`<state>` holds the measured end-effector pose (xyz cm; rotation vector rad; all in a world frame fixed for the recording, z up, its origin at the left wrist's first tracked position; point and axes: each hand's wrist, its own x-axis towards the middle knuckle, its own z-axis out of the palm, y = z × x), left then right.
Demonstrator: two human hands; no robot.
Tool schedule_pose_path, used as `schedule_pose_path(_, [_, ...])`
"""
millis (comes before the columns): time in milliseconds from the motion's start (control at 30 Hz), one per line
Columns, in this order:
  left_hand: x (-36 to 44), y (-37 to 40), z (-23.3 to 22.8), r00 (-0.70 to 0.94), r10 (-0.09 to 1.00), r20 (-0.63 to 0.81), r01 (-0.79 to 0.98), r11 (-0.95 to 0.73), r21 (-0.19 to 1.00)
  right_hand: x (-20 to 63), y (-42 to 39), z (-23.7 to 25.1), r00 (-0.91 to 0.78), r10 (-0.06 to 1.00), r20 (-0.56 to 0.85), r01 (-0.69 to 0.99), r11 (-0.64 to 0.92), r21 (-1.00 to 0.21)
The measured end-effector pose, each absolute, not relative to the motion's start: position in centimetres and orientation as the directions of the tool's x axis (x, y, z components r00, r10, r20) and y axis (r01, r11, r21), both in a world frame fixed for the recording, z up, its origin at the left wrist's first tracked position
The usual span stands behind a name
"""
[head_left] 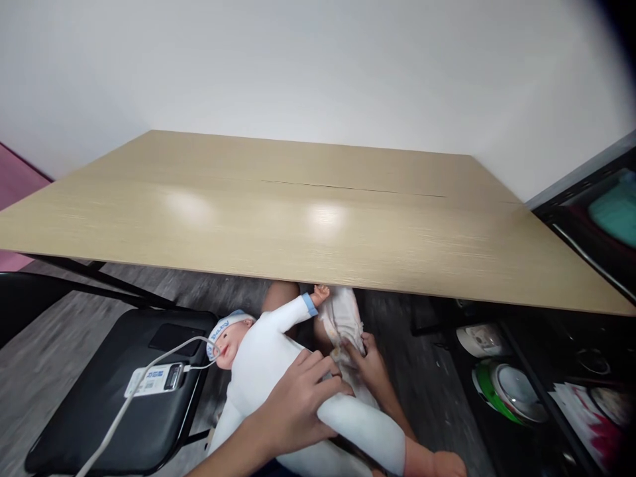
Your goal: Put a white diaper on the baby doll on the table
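Doll: baby doll (271, 371) in a white suit and a blue-and-white cap, lying across the person's lap, lower centre of the frame, below the near edge of the desk (318, 218); head toward the left, one arm raised.
Cloth: pale folded cloth (342, 318) just right of the doll's raised arm.
Left hand: left hand (298, 404), fingers spread and curled over the doll's middle, pressing on the white suit.
Right hand: right hand (370, 364), fingers pinching the lower edge of the cloth.
Chair: black chair (124, 397), lower left, carrying a white power bank (154, 379) with a white cable (149, 371).
Shelf: dark shelf (546, 397), lower right, holding a green-rimmed round lid (507, 391).
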<state>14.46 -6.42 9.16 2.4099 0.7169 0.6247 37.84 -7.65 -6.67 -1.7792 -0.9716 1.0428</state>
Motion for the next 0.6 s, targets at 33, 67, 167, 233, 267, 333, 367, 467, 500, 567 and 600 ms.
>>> schedule_pose_path(33, [14.5,-6.4,9.1,0.751,0.601,0.274,0.348,-0.713,0.609,37.2,-7.7,-6.3,0.347,0.897,-0.275,0.216,-0.361,-0.907])
schedule_pose_path(67, [14.5,-6.5,9.0,0.75,0.6,0.278,0.346,-0.715,0.608,36.7,-7.8,-5.8,0.345,0.893,-0.287,0.232,-0.378,-0.896])
schedule_pose_path(167, [14.5,-6.5,9.0,0.749,0.599,0.284,0.348,-0.72,0.6,35.7,-8.6,-4.5,0.36,0.876,-0.32,0.258,-0.424,-0.868])
schedule_pose_path(233, [14.5,-6.5,8.9,0.749,0.599,0.283,0.351,-0.722,0.596,35.5,-9.1,-4.2,0.379,0.86,-0.341,0.23,-0.445,-0.866])
schedule_pose_path(267, [14.4,-6.5,8.9,0.749,0.599,0.283,0.353,-0.722,0.595,35.5,-9.3,-4.2,0.386,0.853,-0.35,0.212,-0.451,-0.867])
schedule_pose_path(333, [14.4,-6.5,8.8,0.752,0.597,0.278,0.354,-0.722,0.594,35.5,-9.7,-4.4,0.4,0.841,-0.364,0.188,-0.464,-0.866])
schedule_pose_path(367, [14.4,-6.4,8.8,0.756,0.595,0.273,0.354,-0.722,0.595,35.5,-9.8,-4.5,0.408,0.836,-0.366,0.182,-0.468,-0.865])
schedule_pose_path(467, [14.5,-6.3,8.8,0.766,0.591,0.253,0.354,-0.716,0.602,36.2,-10.2,-5.0,0.414,0.834,-0.365,0.164,-0.463,-0.871])
schedule_pose_path(500, [14.5,-6.3,8.9,0.767,0.591,0.248,0.354,-0.713,0.606,36.7,-10.3,-5.1,0.401,0.842,-0.361,0.165,-0.454,-0.876])
schedule_pose_path(567, [14.5,-6.2,9.0,0.769,0.593,0.238,0.354,-0.705,0.614,38.2,-10.4,-5.0,0.364,0.868,-0.338,0.19,-0.424,-0.885])
schedule_pose_path(600, [14.5,-6.3,9.0,0.769,0.595,0.235,0.355,-0.702,0.617,39.1,-10.4,-4.6,0.349,0.883,-0.313,0.22,-0.402,-0.889])
